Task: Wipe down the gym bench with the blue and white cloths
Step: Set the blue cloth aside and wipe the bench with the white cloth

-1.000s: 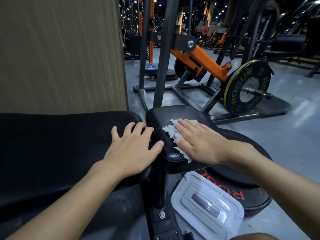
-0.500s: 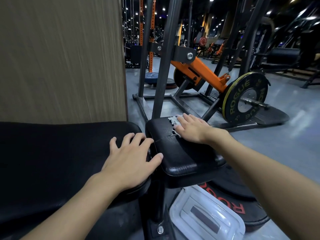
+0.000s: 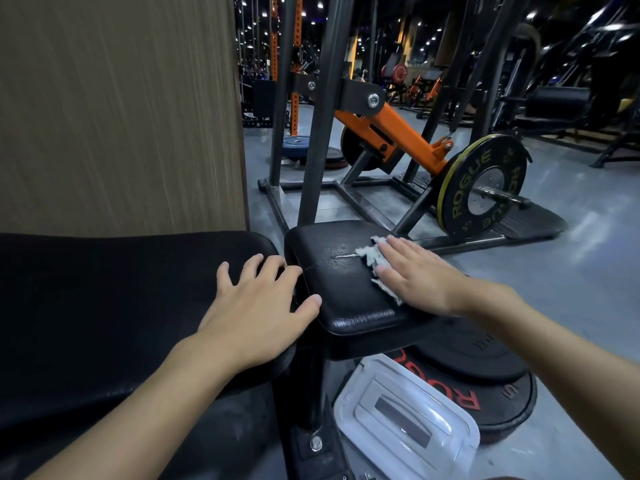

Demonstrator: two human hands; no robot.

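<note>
Long black bench pad (image 3: 104,306) sat on the left, small seat pad (image 3: 332,282) just beside it. Left hand (image 3: 256,313) lay flat on the long pad's end, fingers spread, gripping nothing. Right hand (image 3: 419,275) pressed straight fingers on white cloth (image 3: 375,258), seat pad's far-right area.

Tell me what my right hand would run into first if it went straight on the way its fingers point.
The right hand, flat on the white cloth, points across the seat pad, whose top looks free. Past its far edge, the grey upright post is probably first, though depth is unclear.
</note>
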